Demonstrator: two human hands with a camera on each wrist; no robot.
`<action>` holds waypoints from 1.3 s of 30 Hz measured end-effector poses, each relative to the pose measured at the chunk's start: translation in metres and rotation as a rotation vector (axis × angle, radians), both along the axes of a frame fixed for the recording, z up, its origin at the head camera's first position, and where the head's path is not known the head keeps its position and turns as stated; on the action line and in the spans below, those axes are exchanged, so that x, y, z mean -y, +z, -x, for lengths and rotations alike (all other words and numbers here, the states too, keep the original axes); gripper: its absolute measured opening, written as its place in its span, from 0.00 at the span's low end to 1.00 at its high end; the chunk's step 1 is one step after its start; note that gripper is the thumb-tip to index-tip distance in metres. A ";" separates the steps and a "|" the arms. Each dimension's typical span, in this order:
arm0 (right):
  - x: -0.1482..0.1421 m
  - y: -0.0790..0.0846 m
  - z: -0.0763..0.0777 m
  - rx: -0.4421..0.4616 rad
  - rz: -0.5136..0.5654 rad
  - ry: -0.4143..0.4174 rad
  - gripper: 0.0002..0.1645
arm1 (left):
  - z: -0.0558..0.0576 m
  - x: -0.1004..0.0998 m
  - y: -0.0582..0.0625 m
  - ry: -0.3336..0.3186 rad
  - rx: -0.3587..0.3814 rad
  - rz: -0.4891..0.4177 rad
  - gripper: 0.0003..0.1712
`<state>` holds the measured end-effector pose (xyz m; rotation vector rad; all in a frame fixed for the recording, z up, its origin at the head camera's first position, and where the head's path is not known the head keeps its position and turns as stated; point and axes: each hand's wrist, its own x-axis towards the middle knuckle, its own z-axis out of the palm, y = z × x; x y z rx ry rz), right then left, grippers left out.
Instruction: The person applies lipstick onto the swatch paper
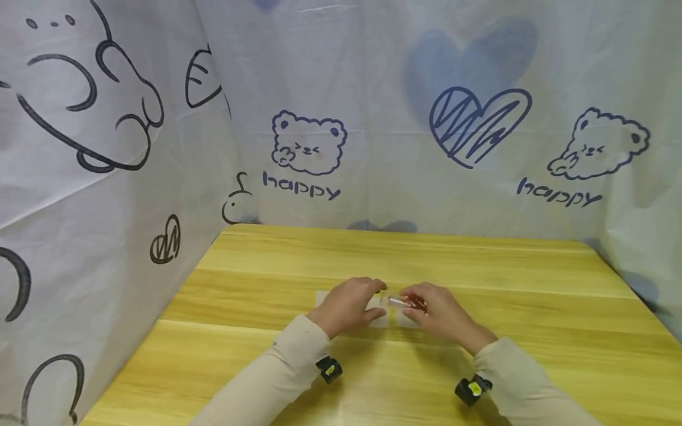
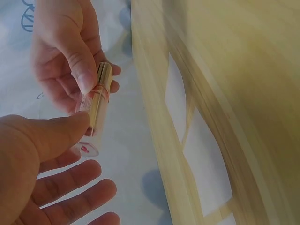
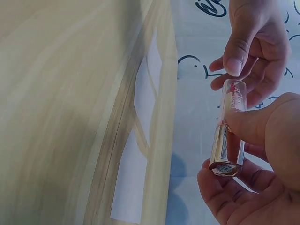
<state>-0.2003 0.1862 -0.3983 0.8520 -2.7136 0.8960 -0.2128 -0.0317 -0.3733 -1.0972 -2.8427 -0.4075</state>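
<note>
A slim lip gloss tube [image 3: 219, 149], shiny rose gold at one end and clear at the other, is pinched between the thumb and fingers of my right hand [image 1: 444, 310]. Its clear end points toward my left hand [image 1: 348, 305]. That hand hovers close by with thumb and fingers apart. In the right wrist view its fingertips are right by the tube's clear, printed end. The left wrist view has the left thumb overlapping the tube, with the other left fingers spread loosely below.
Several white paper pieces [image 3: 129, 187] lie in a row on the yellow wood-grain table [image 1: 266, 254], below the hands. White cloth [image 1: 373, 71] with drawn bears and hearts hangs behind the table and along its left side.
</note>
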 end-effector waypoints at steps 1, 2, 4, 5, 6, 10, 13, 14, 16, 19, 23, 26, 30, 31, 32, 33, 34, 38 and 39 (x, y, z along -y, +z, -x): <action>0.000 0.000 0.000 0.001 -0.001 0.002 0.16 | 0.000 -0.001 0.000 -0.003 -0.003 0.000 0.25; 0.000 0.000 0.000 0.005 -0.002 0.002 0.17 | 0.000 -0.002 -0.001 -0.006 -0.007 0.003 0.25; 0.001 0.000 -0.001 0.009 0.000 0.005 0.18 | 0.000 -0.003 -0.001 -0.016 -0.011 0.003 0.24; 0.001 0.000 -0.001 0.011 0.001 0.006 0.18 | 0.000 -0.004 -0.002 -0.020 -0.014 0.003 0.24; 0.002 0.001 -0.001 0.013 0.004 0.005 0.18 | 0.000 -0.005 -0.002 -0.023 -0.017 0.005 0.23; 0.004 0.002 -0.001 0.010 0.018 0.019 0.19 | 0.000 -0.008 -0.002 -0.030 -0.018 0.007 0.21; 0.004 0.003 -0.002 0.011 0.036 0.037 0.19 | 0.000 -0.009 -0.003 -0.025 -0.015 0.009 0.17; 0.004 0.003 -0.001 0.016 0.045 0.041 0.18 | 0.000 -0.009 -0.003 -0.024 -0.014 0.007 0.16; 0.003 0.003 -0.001 0.031 0.061 0.046 0.16 | 0.001 -0.008 -0.003 -0.022 -0.010 0.002 0.14; 0.003 0.001 0.000 0.060 0.081 0.049 0.11 | 0.001 -0.007 -0.003 -0.026 -0.012 -0.004 0.13; 0.003 0.001 -0.001 0.074 0.099 0.052 0.08 | 0.002 -0.005 -0.003 -0.039 -0.016 -0.011 0.13; 0.002 0.001 -0.001 0.072 0.109 0.057 0.08 | 0.003 -0.004 -0.003 -0.043 -0.007 -0.017 0.12; 0.002 0.002 -0.002 0.078 0.112 0.065 0.08 | 0.004 -0.003 -0.004 -0.051 0.012 -0.033 0.12; 0.001 0.002 -0.002 0.080 0.111 0.067 0.08 | 0.005 -0.002 -0.004 -0.055 0.015 -0.038 0.12; 0.001 0.002 -0.002 0.082 0.109 0.070 0.08 | 0.005 -0.002 -0.004 -0.059 0.017 -0.042 0.12; 0.001 0.002 -0.002 0.084 0.108 0.070 0.08 | 0.005 -0.002 -0.004 -0.063 0.017 -0.046 0.12; 0.001 0.002 -0.002 0.086 0.107 0.068 0.08 | 0.005 -0.002 -0.004 -0.067 0.019 -0.050 0.12; 0.000 0.001 -0.003 0.097 0.101 0.066 0.09 | 0.004 -0.002 -0.002 -0.079 0.020 -0.059 0.12; 0.000 0.001 -0.003 0.099 0.099 0.066 0.09 | 0.003 -0.001 -0.001 -0.080 0.022 -0.060 0.12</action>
